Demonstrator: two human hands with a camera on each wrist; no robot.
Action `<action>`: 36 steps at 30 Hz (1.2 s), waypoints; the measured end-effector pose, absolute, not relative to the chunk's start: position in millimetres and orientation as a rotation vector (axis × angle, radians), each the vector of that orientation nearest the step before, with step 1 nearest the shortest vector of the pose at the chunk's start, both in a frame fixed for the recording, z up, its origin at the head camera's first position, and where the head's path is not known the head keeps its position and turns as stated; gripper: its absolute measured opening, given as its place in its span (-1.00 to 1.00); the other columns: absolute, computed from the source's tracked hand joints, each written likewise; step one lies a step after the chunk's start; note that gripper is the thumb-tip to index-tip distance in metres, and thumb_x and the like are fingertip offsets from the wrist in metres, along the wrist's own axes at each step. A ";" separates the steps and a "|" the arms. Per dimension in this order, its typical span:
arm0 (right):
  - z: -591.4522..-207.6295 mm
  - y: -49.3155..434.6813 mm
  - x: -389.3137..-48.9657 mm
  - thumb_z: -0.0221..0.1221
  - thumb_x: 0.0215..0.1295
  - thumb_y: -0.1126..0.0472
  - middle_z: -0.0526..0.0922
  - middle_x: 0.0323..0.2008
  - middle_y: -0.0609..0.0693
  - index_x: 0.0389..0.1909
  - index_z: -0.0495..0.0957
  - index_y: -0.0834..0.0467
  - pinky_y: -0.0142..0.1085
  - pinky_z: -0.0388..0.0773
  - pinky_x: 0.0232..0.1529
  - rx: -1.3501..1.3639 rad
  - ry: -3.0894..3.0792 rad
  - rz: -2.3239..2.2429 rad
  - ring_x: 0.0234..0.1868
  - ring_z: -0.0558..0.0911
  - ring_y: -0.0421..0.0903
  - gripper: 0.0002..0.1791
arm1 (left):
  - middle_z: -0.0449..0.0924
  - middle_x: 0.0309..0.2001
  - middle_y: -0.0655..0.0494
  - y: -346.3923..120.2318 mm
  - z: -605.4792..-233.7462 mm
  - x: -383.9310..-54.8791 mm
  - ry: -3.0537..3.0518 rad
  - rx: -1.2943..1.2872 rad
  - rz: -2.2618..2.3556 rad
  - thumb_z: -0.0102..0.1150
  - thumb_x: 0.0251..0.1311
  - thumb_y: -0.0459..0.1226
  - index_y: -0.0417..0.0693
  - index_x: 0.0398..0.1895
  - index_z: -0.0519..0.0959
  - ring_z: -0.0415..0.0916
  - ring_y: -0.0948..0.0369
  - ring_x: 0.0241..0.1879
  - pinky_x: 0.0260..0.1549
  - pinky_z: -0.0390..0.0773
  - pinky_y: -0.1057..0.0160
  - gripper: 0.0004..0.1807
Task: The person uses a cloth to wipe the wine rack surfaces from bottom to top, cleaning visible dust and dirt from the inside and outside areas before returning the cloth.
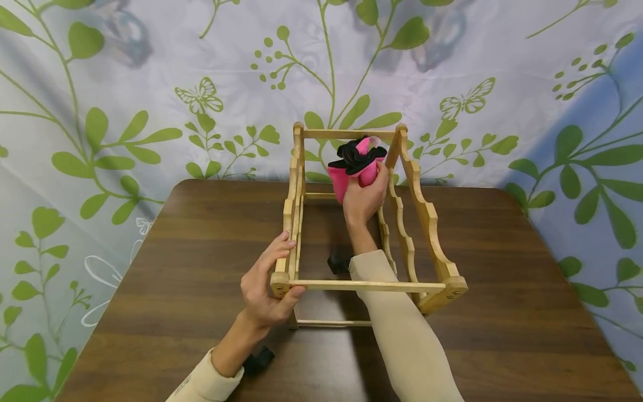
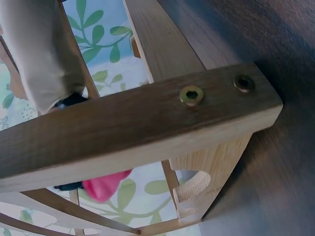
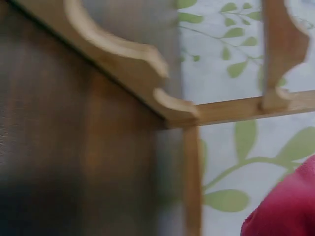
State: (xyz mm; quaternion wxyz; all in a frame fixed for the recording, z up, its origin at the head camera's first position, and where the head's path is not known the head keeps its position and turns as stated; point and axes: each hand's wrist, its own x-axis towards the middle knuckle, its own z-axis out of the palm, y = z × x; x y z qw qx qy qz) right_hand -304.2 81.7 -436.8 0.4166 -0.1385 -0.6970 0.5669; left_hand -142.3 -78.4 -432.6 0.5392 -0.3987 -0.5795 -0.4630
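Note:
A light wooden rack [image 1: 366, 286] with wavy, scalloped rails stands on the table. At its near left corner my left hand [image 1: 263, 285] grips the frame, thumb on the front and fingers along the side. Inside the rack, toward its far end, my right hand [image 1: 364, 201] holds a bunched pink and black cloth [image 1: 340, 181] close to the far top bar. The left wrist view has a rack beam [image 2: 123, 123] with two bolts up close, and part of the pink cloth [image 2: 106, 186] below it. In the right wrist view, the cloth [image 3: 290, 206] fills the lower right corner; the hand itself is out of sight.
A dark brown wooden table [image 1: 201, 234] carries the rack. Behind it hangs a pale curtain [image 1: 150, 84] printed with green leaves and butterflies. The right forearm passes over the rack's front bar, between the side rails.

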 end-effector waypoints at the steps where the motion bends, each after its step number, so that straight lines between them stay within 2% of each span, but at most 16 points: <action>1: -443.0 80.9 -302.4 0.35 0.15 0.19 0.61 -0.04 0.02 0.02 0.53 0.18 -0.15 0.44 0.05 -0.367 -1.744 1.436 0.01 0.55 -0.06 -0.59 | 0.60 -0.22 -0.43 -78.9 -432.3 -142.2 -1.380 -0.945 -1.095 0.22 0.31 -0.10 -0.63 -0.27 0.45 0.58 -0.19 0.03 0.06 0.55 0.08 -0.42; 5: -465.4 79.7 -296.5 0.38 0.08 0.18 0.63 -0.08 0.05 -0.05 0.49 0.19 -0.10 0.44 0.02 -0.515 -1.789 1.488 -0.03 0.57 0.02 -0.57 | 0.60 -0.22 -0.43 -80.4 -432.0 -141.3 -1.395 -0.943 -1.077 0.22 0.31 -0.10 -0.63 -0.27 0.45 0.59 -0.18 0.02 0.06 0.55 0.09 -0.42; 8: -475.9 81.1 -293.9 0.37 0.10 0.14 0.62 -0.07 0.11 -0.04 0.43 0.20 -0.04 0.40 0.07 -0.629 -1.896 1.512 0.02 0.56 0.10 -0.54 | 0.60 -0.21 -0.43 -80.6 -432.1 -140.9 -1.404 -0.944 -1.072 0.22 0.31 -0.10 -0.63 -0.26 0.45 0.59 -0.18 0.03 0.06 0.55 0.09 -0.43; 11: -481.9 84.6 -293.6 0.34 0.16 0.10 0.58 0.01 0.14 0.06 0.39 0.21 -0.01 0.33 0.19 -0.731 -1.984 1.594 0.12 0.51 0.15 -0.48 | 0.60 -0.21 -0.42 -80.3 -431.8 -140.7 -1.405 -0.944 -1.069 0.22 0.31 -0.10 -0.62 -0.26 0.45 0.59 -0.18 0.03 0.06 0.55 0.09 -0.43; 14: -487.1 89.5 -295.7 0.30 0.23 0.09 0.52 0.14 0.15 0.25 0.31 0.21 0.00 0.25 0.30 -0.817 -2.031 1.689 0.24 0.43 0.15 -0.37 | 0.60 -0.21 -0.42 -79.9 -431.1 -140.7 -1.401 -0.947 -1.071 0.22 0.31 -0.10 -0.62 -0.26 0.45 0.58 -0.18 0.03 0.06 0.55 0.09 -0.43; 17: -491.4 93.4 -298.5 0.26 0.28 0.10 0.47 0.22 0.18 0.37 0.22 0.23 0.02 0.20 0.35 -0.836 -2.058 1.731 0.30 0.38 0.18 -0.29 | 0.60 -0.21 -0.42 -79.6 -430.2 -140.5 -1.396 -0.950 -1.072 0.21 0.31 -0.10 -0.63 -0.27 0.46 0.59 -0.18 0.03 0.06 0.54 0.09 -0.43; 19: -493.1 94.4 -300.0 0.22 0.33 0.11 0.45 0.25 0.18 0.41 0.19 0.22 0.01 0.18 0.36 -0.834 -2.078 1.749 0.31 0.37 0.18 -0.29 | 0.60 -0.22 -0.42 -79.6 -429.6 -140.4 -1.392 -0.949 -1.065 0.21 0.31 -0.10 -0.62 -0.27 0.46 0.59 -0.18 0.02 0.06 0.55 0.09 -0.43; 26: -494.1 95.7 -302.6 0.10 0.43 0.05 0.43 0.26 0.22 0.34 0.19 0.24 0.01 0.20 0.34 -0.852 -2.185 1.787 0.32 0.35 0.22 -0.41 | 0.60 -0.22 -0.42 -80.3 -427.9 -139.1 -1.388 -0.958 -1.053 0.20 0.31 -0.11 -0.62 -0.28 0.45 0.59 -0.19 0.02 0.06 0.55 0.10 -0.44; 36: -503.3 101.7 -311.5 0.13 0.40 0.06 0.43 0.29 0.14 0.37 0.28 0.20 -0.09 0.20 0.37 -0.852 -2.145 1.919 0.35 0.32 0.15 -0.40 | 0.60 -0.22 -0.43 -80.7 -428.1 -139.0 -1.390 -0.969 -1.070 0.21 0.31 -0.12 -0.63 -0.28 0.45 0.58 -0.18 0.04 0.07 0.54 0.11 -0.45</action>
